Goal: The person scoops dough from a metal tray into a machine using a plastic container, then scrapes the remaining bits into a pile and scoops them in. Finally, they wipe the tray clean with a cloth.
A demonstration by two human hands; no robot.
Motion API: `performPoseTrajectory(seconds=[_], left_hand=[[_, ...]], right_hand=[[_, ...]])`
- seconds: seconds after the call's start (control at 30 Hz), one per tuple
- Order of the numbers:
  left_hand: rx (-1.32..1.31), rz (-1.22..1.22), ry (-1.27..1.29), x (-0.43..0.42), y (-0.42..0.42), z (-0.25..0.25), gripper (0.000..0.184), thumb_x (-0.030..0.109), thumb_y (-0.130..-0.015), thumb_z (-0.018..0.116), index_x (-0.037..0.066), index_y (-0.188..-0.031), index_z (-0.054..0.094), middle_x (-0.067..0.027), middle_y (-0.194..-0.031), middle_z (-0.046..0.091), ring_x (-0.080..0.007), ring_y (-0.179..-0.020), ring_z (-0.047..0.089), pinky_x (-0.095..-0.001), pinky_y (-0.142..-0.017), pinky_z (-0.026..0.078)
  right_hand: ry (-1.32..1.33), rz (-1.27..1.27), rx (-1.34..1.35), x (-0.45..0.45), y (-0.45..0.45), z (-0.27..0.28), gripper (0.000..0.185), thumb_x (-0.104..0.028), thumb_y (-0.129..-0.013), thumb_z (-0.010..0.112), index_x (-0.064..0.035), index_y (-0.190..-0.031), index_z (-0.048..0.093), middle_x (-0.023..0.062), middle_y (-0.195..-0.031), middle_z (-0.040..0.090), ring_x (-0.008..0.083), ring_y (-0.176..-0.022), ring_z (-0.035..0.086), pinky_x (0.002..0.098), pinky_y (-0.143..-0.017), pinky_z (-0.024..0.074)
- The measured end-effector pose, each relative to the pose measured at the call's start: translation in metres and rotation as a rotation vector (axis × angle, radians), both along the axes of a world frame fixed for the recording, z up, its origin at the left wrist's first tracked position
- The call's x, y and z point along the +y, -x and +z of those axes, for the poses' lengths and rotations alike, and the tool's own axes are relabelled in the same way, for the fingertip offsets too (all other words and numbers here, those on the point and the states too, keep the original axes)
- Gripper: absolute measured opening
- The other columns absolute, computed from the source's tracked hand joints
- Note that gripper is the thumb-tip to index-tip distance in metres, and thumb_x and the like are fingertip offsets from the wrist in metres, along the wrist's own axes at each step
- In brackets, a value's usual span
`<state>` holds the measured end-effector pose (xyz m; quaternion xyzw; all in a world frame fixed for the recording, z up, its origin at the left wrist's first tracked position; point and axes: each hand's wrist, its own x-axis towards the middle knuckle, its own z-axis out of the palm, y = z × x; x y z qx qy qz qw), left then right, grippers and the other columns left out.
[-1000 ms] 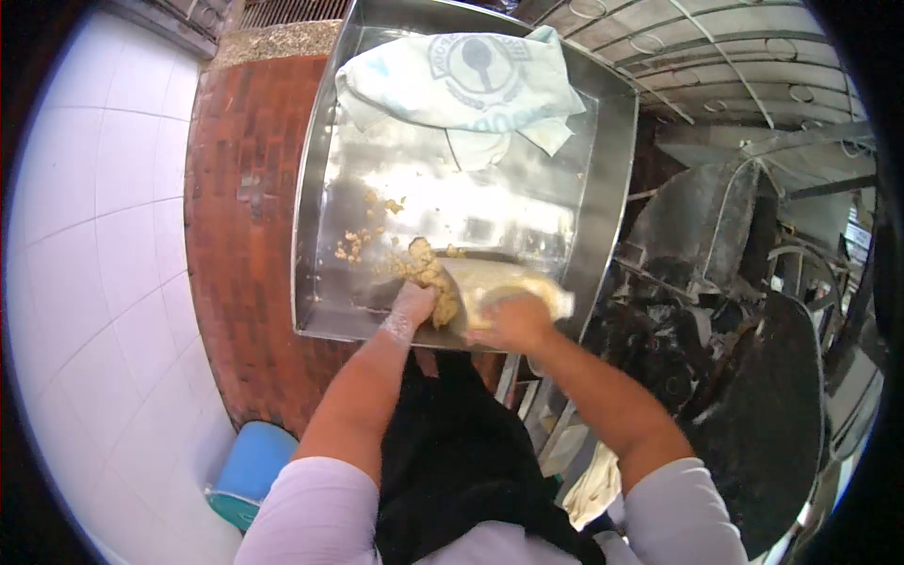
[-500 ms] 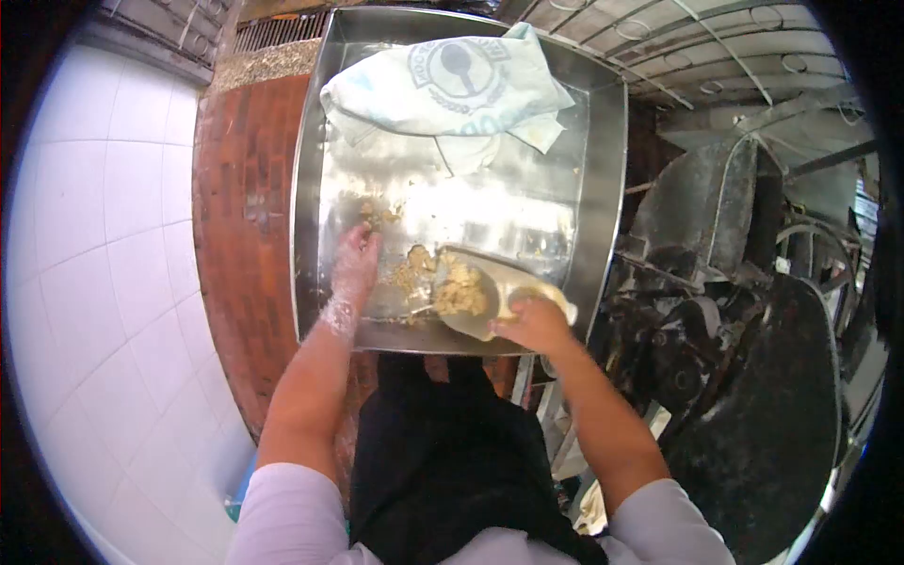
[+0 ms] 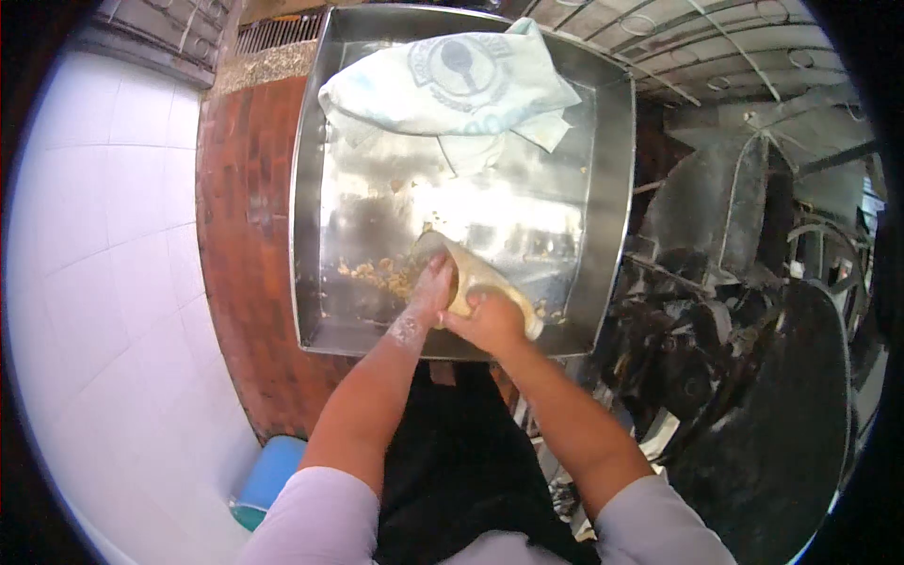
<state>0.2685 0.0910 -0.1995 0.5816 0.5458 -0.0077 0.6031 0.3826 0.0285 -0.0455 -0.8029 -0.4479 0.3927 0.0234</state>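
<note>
The rectangular silver metal tray (image 3: pixel 609 221) is glossy; inside lie a matt white printed cloth (image 3: pixel 471 89) and rough yellowish crumbs (image 3: pixel 383 277).

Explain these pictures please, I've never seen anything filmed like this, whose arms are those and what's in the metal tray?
No robot here: these are a person's own two arms. Every picture comes from one camera worn on that person's head, looking forward and down, so the arms enter from the bottom. In front is a metal tray. A printed cloth lies at its far end, and yellowish crumbs are scattered mostly nearer the person. The right hand grips a pale scoop; the left hand is at the scoop's open end, though whether they touch is hard to tell.
</note>
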Motion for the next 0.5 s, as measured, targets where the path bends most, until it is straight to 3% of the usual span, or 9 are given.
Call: performPoseTrajectory(seconds=[0.07, 0.13, 0.2, 0.23, 0.3, 0.37, 0.4, 0.47, 0.5], left_hand=[[-0.236, -0.325, -0.219, -0.013, 0.01, 0.003, 0.038, 0.024, -0.088, 0.052, 0.002, -0.119, 0.056, -0.0172, -0.135, 0.049, -0.0306, -0.124, 0.048, -0.0365, -0.103, 0.037], [-0.269, -0.34, -0.239, -0.008, -0.001, 0.056, 0.034, 0.021, -0.089, 0.051, 0.001, -0.116, 0.058, -0.0173, -0.13, 0.053, -0.031, -0.124, 0.048, -0.035, -0.102, 0.038], [-0.222, 0.044, 0.082, -0.009, -0.011, 0.089, 0.032, 0.02, -0.091, 0.05, 0.002, -0.116, 0.058, -0.0166, -0.125, 0.057, -0.0286, -0.122, 0.05, -0.0339, -0.101, 0.039], [-0.313, -0.027, 0.043, -0.002, -0.003, 0.098, 0.037, 0.025, -0.093, 0.05, 0.002, -0.12, 0.058, -0.0146, -0.126, 0.058, -0.0268, -0.117, 0.054, -0.0338, -0.1, 0.04], [-0.212, -0.113, -0.283, 0.016, 0.024, 0.128, 0.042, 0.035, -0.096, 0.048, 0.004, -0.122, 0.058, -0.0119, -0.12, 0.06, -0.0236, -0.111, 0.056, -0.0337, -0.099, 0.041], [-0.289, 0.435, -0.041, 0.034, 0.043, 0.128, 0.043, 0.04, -0.098, 0.045, 0.007, -0.124, 0.056, -0.0101, -0.114, 0.062, -0.0218, -0.106, 0.058, -0.035, -0.096, 0.043], [-0.318, 0.418, -0.057, 0.041, 0.042, 0.144, 0.043, 0.04, -0.098, 0.045, 0.007, -0.124, 0.056, -0.0101, -0.114, 0.062, -0.0218, -0.106, 0.058, -0.035, -0.096, 0.043], [-0.155, 0.667, 0.428, 0.058, 0.037, 0.182, 0.05, 0.047, -0.098, 0.041, 0.008, -0.127, 0.052, -0.0117, -0.115, 0.061, -0.0223, -0.11, 0.056, -0.0411, -0.098, 0.041], [-0.193, 0.634, 0.41, 0.063, 0.034, 0.204, 0.05, 0.047, -0.098, 0.041, 0.008, -0.127, 0.052, -0.0117, -0.115, 0.061, -0.0223, -0.11, 0.056, -0.0411, -0.098, 0.041]], right_hand=[[0.004, -0.053, 0.038, -0.011, 0.002, 0.007, 0.052, -0.052, -0.067, 0.073, -0.0015, -0.074, 0.064, 0.0198, -0.075, 0.063, 0.0354, -0.073, 0.062, 0.043, -0.066, 0.0486], [-0.017, -0.261, 0.123, -0.03, 0.001, -0.003, 0.05, -0.05, -0.067, 0.073, -0.0015, -0.075, 0.064, 0.0196, -0.075, 0.064, 0.0358, -0.074, 0.063, 0.0421, -0.066, 0.0486], [0.005, -0.241, 0.084, -0.047, -0.01, -0.003, 0.048, -0.048, -0.067, 0.073, -0.0019, -0.08, 0.066, 0.0193, -0.076, 0.064, 0.0357, -0.074, 0.063, 0.0419, -0.065, 0.0484], [-0.016, -0.302, 0.133, -0.052, -0.016, 0.005, 0.049, -0.048, -0.068, 0.073, -0.002, -0.083, 0.067, 0.0189, -0.077, 0.065, 0.0331, -0.073, 0.063, 0.0406, -0.065, 0.0486], [-0.063, -0.374, 0.168, -0.061, -0.027, 0.027, 0.05, -0.048, -0.068, 0.073, -0.0022, -0.086, 0.068, 0.0186, -0.078, 0.066, 0.0305, -0.072, 0.064, 0.0392, -0.065, 0.0489], [-0.02, -0.55, 0.297, -0.066, -0.035, 0.059, 0.046, -0.043, -0.071, 0.074, -0.0025, -0.092, 0.069, 0.0148, -0.08, 0.068, 0.0227, -0.071, 0.065, 0.0354, -0.067, 0.0498], [-0.051, -0.56, 0.281, -0.067, -0.038, 0.081, 0.046, -0.043, -0.071, 0.074, -0.0025, -0.092, 0.069, 0.0148, -0.08, 0.068, 0.0227, -0.071, 0.065, 0.0354, -0.067, 0.0498], [-0.165, -0.653, 0.429, -0.069, -0.037, 0.129, 0.04, -0.037, -0.075, 0.075, -0.0043, -0.096, 0.07, 0.0099, -0.085, 0.07, 0.0167, -0.073, 0.064, 0.0322, -0.07, 0.0509], [-0.149, -0.691, 0.484, -0.073, -0.037, 0.143, 0.038, -0.032, -0.076, 0.077, -0.0046, -0.101, 0.069, 0.0083, -0.089, 0.07, 0.016, -0.079, 0.064, 0.0323, -0.074, 0.0519]])
